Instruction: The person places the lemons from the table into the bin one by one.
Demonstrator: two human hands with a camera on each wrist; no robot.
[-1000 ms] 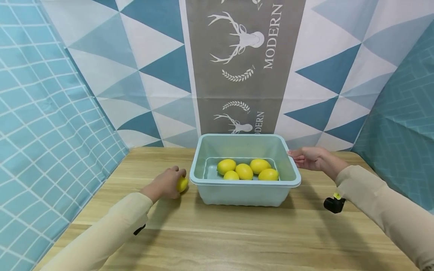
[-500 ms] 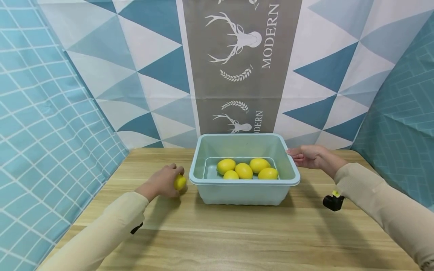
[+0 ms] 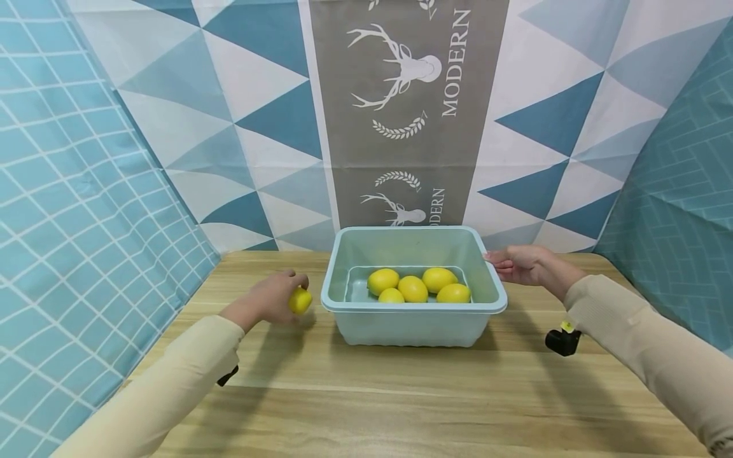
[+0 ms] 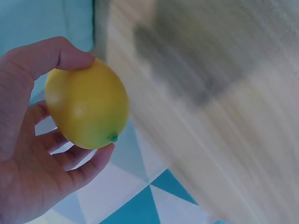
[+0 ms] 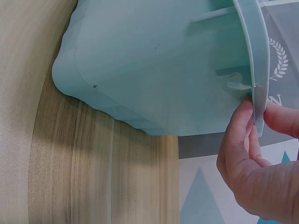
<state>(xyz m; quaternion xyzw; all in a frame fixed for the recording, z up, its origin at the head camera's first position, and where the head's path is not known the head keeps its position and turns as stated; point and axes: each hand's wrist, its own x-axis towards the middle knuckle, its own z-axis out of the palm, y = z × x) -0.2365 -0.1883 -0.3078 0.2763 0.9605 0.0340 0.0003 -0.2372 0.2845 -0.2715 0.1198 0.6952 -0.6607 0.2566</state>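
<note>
My left hand [image 3: 276, 298] holds a yellow lemon [image 4: 87, 103] just left of the bin, above its own shadow on the table. In the left wrist view the thumb lies on one side of the fruit and the curled fingers on the other; a small green stem tip shows. A pale blue-green plastic bin [image 3: 409, 327] stands at the back of the table. My right hand [image 3: 523, 264] pinches the bin's right rim [image 5: 259, 56], thumb on one face and fingers under the lip. Inside the bin lie several lemons [image 3: 412, 289].
The wooden table [image 3: 366, 407] ends at a back wall covering [image 3: 401, 146] printed with triangles and a deer head. A blue tiled sheet [image 3: 86, 191] hangs at the left, a teal one [image 3: 676, 210] at the right. A small black device [image 3: 563, 342] hangs below the right sleeve.
My left hand has lifted the lemon and drawn it slightly left, away from the bin. The right hand keeps its grip on the rim, and the bin stays in place.
</note>
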